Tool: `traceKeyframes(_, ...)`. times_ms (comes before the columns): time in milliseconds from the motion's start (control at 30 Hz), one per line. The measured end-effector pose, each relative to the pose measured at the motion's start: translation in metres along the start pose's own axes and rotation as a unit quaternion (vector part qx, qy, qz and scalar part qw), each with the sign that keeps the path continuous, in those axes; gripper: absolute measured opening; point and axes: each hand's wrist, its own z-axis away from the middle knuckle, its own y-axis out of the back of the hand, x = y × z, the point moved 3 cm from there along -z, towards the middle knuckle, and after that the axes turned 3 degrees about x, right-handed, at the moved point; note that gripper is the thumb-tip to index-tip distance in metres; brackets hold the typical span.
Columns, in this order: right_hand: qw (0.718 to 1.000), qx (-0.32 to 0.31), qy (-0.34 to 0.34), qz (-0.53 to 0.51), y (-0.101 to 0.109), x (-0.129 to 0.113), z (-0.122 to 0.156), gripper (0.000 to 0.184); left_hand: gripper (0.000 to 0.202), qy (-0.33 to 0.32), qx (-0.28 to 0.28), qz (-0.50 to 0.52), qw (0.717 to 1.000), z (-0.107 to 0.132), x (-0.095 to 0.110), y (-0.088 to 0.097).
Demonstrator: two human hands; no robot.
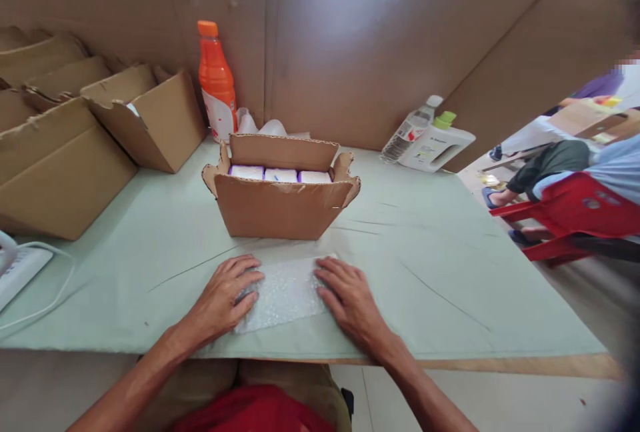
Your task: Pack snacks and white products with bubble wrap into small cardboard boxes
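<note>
A sheet of clear bubble wrap [285, 292] lies flat near the table's front edge. My left hand [227, 295] rests on its left end, fingers stretched out and apart. On the right end lies my right hand [350, 295], also with spread fingers. Just beyond the wrap stands a small cardboard box [280, 209] with its flaps up. Inside it, three white-topped packs with purple edges [281, 175] sit side by side; their lower parts are hidden by the box wall.
Several open cardboard boxes [45, 165] crowd the left side. An orange bottle [217, 79], a clear water bottle [413, 129] and a white jug with green cap [435, 149] stand along the cardboard partition [360, 52]. A white power strip [23, 272] lies left. People sit beyond, by a red chair [590, 209].
</note>
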Motion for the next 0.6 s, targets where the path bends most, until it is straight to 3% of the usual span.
traceKeyframes(100, 0.994, 0.076, -0.071, 0.02, 0.02, 0.028, 0.017, 0.028, 0.035, 0.03, 0.026, -0.008, 0.999, 0.012, -0.007, 0.007)
traceKeyframes(167, 0.99, 0.107, -0.082, 0.034, 0.026, 0.033, 0.018, 0.03, 0.038, 0.054, 0.049, -0.035, 0.997, 0.015, -0.005, 0.008)
traceKeyframes(267, 0.987, 0.124, -0.076, 0.067, 0.025, 0.033, 0.009, 0.033, 0.041, 0.069, 0.065, -0.078, 0.992, 0.009, 0.004, 0.002)
traceKeyframes(367, 0.982, 0.116, -0.112, 0.102, 0.02, 0.038, 0.003, 0.036, 0.034, 0.085, 0.075, -0.1, 0.988, -0.004, 0.016, -0.009)
traceKeyframes(467, 0.983, 0.096, -0.138, 0.069, 0.017, 0.042, 0.004, 0.023, 0.01, 0.084, 0.093, -0.06, 0.99, -0.013, 0.029, -0.02)
traceKeyframes(600, 0.98, 0.091, -0.168, -0.05, 0.022, 0.038, 0.011, 0.019, 0.02, 0.111, 0.11, 0.067, 0.985, -0.01, 0.041, -0.026)
